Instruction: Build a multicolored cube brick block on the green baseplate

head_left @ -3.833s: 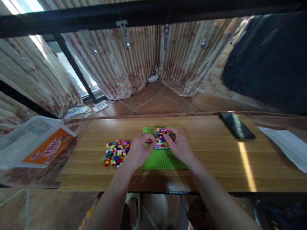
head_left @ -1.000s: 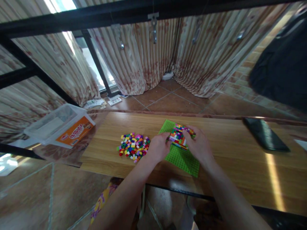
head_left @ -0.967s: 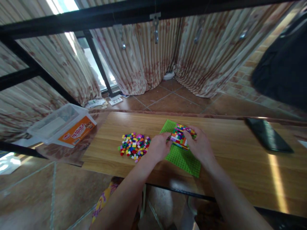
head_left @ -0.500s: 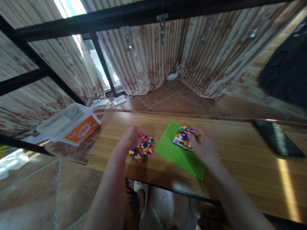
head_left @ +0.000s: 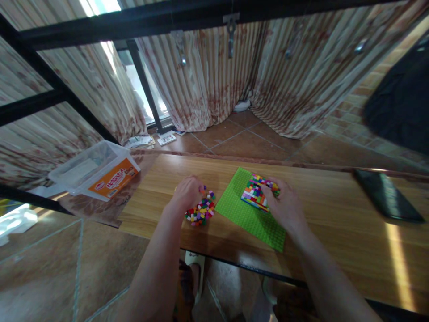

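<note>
The left hand [head_left: 188, 191] and right hand [head_left: 284, 202] are bare, and so are the 2 forearms [head_left: 154, 259], tapering to slim wrists. Below the near edge of the counter [head_left: 328, 210] shows dark clothing [head_left: 185, 286] with a brown-orange pattern, its details lost in shadow. 1 foot wears a pale cream slipper [head_left: 194, 258]; the other foot's footwear is mostly hidden.

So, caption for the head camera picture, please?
Left hand at loose bricks, right hand on a brick build, green baseplate below.
</note>
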Motion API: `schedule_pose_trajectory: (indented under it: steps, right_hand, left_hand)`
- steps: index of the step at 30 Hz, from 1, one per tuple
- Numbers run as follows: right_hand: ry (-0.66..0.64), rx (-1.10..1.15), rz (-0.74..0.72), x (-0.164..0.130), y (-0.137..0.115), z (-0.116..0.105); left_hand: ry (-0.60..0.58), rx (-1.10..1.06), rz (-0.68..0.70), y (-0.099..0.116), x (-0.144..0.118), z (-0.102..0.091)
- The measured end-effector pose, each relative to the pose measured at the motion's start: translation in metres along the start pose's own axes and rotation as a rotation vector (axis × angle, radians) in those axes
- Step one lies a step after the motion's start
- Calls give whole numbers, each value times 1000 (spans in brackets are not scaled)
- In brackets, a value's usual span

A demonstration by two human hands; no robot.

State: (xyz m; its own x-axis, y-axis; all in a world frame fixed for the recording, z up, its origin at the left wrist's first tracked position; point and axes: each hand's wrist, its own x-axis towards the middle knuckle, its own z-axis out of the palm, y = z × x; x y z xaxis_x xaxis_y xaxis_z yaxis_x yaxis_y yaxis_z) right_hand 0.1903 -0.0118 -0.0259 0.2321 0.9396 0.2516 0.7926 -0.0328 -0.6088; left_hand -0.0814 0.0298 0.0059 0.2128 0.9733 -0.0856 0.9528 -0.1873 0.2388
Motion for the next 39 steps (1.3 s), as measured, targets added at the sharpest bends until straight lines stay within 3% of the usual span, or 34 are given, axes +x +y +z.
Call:
schedule_pose_trajectory:
  steps: [5, 9, 13, 20, 29, 39]
  right_hand:
    - [15, 14, -3, 1, 0, 2]
    - [22, 23, -7, 0, -1, 1]
    - [23, 25, -13, -1, -3, 1]
    - [28, 19, -14, -1, -3, 1]
    - [27, 17, -5, -1, -5, 1]
    - [48, 23, -12, -2, -5, 2]
  left_hand:
    - [99, -188, 76, 9, 2, -2]
    - [71, -464, 230, 37, -2, 4]
    - [62, -565, 296, 70, -10, 15]
    - [65, -542, 293, 99, -15, 26]
    - [122, -483, 238, 111, -14, 32]
    - [201, -445, 65, 126, -20, 36]
